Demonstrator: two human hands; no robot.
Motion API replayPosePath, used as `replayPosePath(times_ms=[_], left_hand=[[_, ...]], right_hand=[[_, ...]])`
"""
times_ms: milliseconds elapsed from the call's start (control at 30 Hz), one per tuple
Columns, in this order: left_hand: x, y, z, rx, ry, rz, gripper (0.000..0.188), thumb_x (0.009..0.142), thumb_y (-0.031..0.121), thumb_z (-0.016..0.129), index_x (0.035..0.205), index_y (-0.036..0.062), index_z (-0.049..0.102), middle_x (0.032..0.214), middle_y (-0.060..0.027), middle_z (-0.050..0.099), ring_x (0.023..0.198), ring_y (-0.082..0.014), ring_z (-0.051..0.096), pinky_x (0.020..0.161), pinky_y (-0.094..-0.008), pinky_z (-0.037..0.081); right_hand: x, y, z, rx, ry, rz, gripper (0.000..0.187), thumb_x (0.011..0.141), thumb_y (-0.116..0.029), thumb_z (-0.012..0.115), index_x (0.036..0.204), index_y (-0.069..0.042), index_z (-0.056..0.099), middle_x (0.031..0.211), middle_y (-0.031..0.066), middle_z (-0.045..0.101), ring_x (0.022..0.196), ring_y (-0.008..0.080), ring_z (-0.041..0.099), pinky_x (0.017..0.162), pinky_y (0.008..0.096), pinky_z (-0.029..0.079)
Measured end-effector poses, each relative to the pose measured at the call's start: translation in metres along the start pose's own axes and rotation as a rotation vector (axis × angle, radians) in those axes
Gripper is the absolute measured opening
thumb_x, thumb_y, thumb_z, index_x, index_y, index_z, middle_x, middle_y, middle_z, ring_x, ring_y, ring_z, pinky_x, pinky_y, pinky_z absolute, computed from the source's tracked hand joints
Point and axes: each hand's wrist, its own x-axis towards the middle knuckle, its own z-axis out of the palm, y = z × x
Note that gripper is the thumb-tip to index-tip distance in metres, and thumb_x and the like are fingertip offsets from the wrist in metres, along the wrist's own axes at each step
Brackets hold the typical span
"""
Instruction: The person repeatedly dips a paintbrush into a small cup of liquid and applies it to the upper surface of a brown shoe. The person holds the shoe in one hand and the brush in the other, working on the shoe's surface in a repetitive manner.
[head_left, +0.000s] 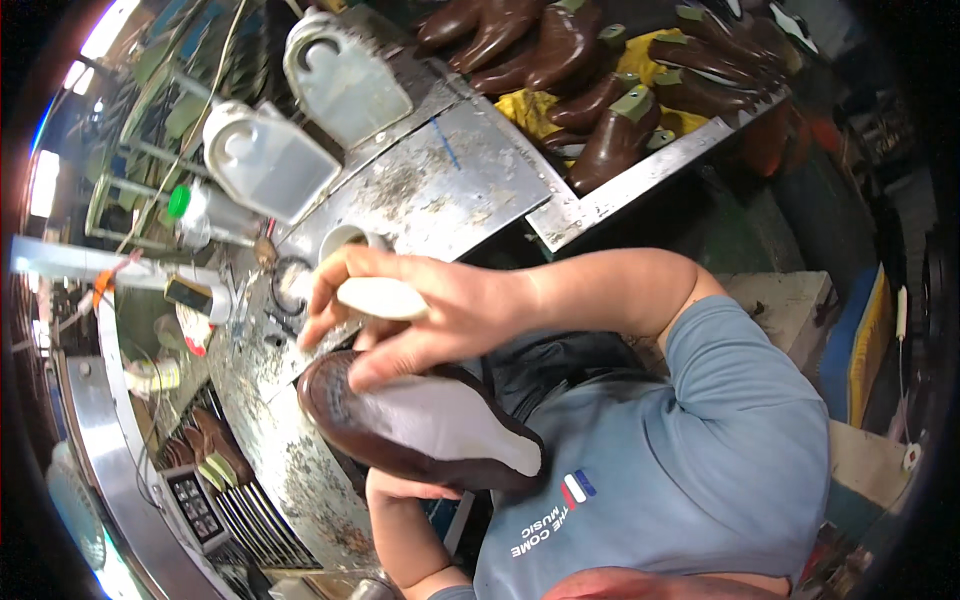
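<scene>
A dark brown shoe upper is held bottom up in front of my body. Its toe points left, and a whitish layer covers much of the underside. My left hand grips it from below, with most of the fingers hidden behind the shoe. My right hand is curled above the front part, around a smooth cream-coloured oval piece like a handle; its working end cannot be seen. The right thumb reaches down to the underside near the toe. Just beyond that hand stands a pale cup.
Two translucent white containers and a green-capped bottle stand at the back left. Several brown shoes lie on yellow cloth in a metal-edged tray. The metal worktop is stained. More shoes are on a rack at the lower left.
</scene>
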Motion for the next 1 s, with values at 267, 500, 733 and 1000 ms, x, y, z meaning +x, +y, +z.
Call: replayPosePath(times_ms=[267,500,733,1000], left_hand=[[-0.090,-0.125,-0.022,-0.345,0.337,0.425,0.121,0.057,0.022,0.095,0.156,0.0046,0.028,0.155,-0.0189,0.039,0.140,-0.0421,0.042,0.115,-0.0561,0.036],[-0.119,-0.169,-0.023,-0.484,0.402,0.552,0.103,0.065,0.011,0.090,0.153,0.0031,0.037,0.148,-0.0166,0.049,0.134,-0.0390,0.049,0.113,-0.0531,0.037],[-0.129,-0.169,-0.019,-0.473,0.564,0.613,0.096,0.066,0.013,0.091,0.148,0.0007,0.043,0.142,-0.0169,0.055,0.126,-0.0349,0.056,0.107,-0.0467,0.046],[-0.122,-0.135,-0.009,0.202,0.840,0.680,0.081,0.078,0.011,0.085,0.147,-0.0008,0.043,0.141,-0.0184,0.053,0.127,-0.0314,0.054,0.107,-0.0442,0.044]], right_hand=[[0.060,0.024,-0.057,-1.117,0.122,0.124,0.041,0.093,-0.047,0.070,0.106,-0.008,0.075,0.094,0.0059,0.076,0.080,0.0125,0.070,0.068,0.0283,0.054],[0.092,0.097,-0.083,-1.477,-0.080,0.212,0.023,0.084,-0.034,0.072,0.095,-0.015,0.077,0.089,0.0102,0.074,0.082,0.0304,0.071,0.074,0.0398,0.056],[0.104,0.094,-0.070,-1.439,0.005,0.039,0.021,0.081,-0.037,0.070,0.089,-0.018,0.077,0.082,0.0068,0.073,0.081,0.0288,0.071,0.072,0.0406,0.057],[0.086,0.096,-0.076,-1.618,-0.129,0.164,0.020,0.085,-0.030,0.075,0.096,-0.013,0.076,0.091,0.0077,0.074,0.082,0.0293,0.071,0.073,0.0381,0.056]])
